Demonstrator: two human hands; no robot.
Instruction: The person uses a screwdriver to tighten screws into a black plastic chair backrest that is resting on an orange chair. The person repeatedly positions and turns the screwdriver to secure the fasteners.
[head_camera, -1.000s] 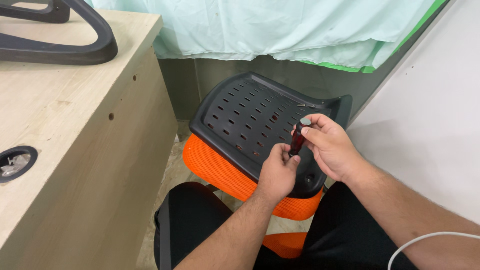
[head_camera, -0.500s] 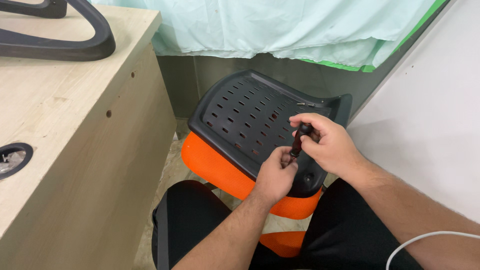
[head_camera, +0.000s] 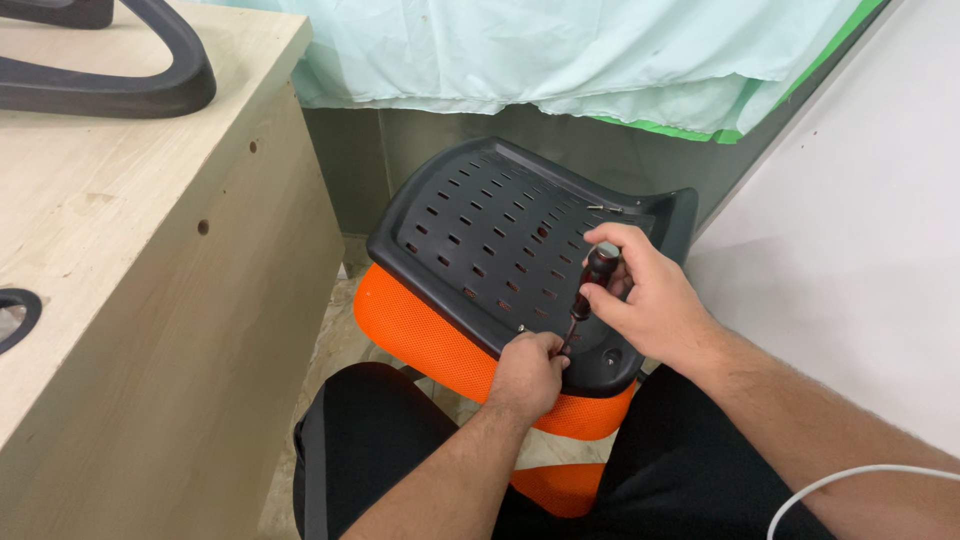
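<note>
Since the earlier frames the right hand (head_camera: 650, 295) has slid up onto the top of the screwdriver (head_camera: 588, 295), fingers wrapped round the dark handle cap, and the driver now stands more upright. Left hand (head_camera: 530, 370) has barely moved: fingers pinched narrow round the shaft down by the tip, prob steadying it on a screw, tho the screw itself is hidden under the fingers so can't tell.

Driver tip sits at the near right edge of the black perforated seat pan (head_camera: 490, 240), which lies upside down on its orange mesh cushion (head_camera: 420, 335), propped across the person's lap w/ black trousers (head_camera: 370, 440).

Progress, my guess: one small silver screw head (head_camera: 521, 327) shows on the pan edge just left of the left hand, another bit of hardware glints at the far rim, so some fixings look in and this one is mid-drive. How many are left, can't say.

No packages, labels or signs visible anywhere. Black curved chair part (head_camera: 130, 85) lies on the wooden table (head_camera: 100, 230) at left, pale green sheet (head_camera: 560, 50) hangs behind, white cable (head_camera: 850, 480) bottom right.
</note>
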